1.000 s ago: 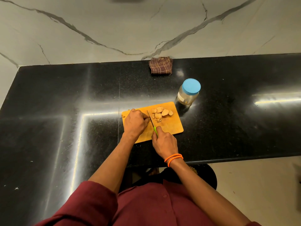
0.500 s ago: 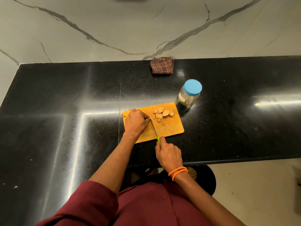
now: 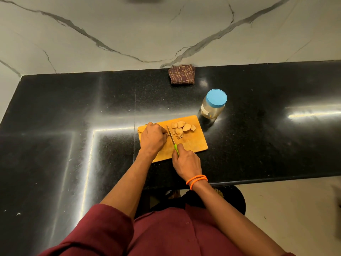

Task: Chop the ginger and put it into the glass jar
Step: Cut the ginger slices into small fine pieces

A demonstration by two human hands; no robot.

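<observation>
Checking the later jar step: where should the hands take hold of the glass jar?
Judging by its pose, grip the clear body of the glass jar from the right side, below the blue lid. It stands upright just beyond the cutting board, its right flank open.

On the board point(image 3: 191, 145), the left hand point(image 3: 153, 138) presses down, fingers curled, on ginger hidden beneath it. The right hand point(image 3: 186, 161) grips the knife point(image 3: 172, 139), its blade just beside the left fingers. Slices point(image 3: 181, 128) lie at the board's far side. The capped jar point(image 3: 213, 105) stands just beyond the board's far right corner; a cloth point(image 3: 181, 76) lies well beyond the board.
</observation>
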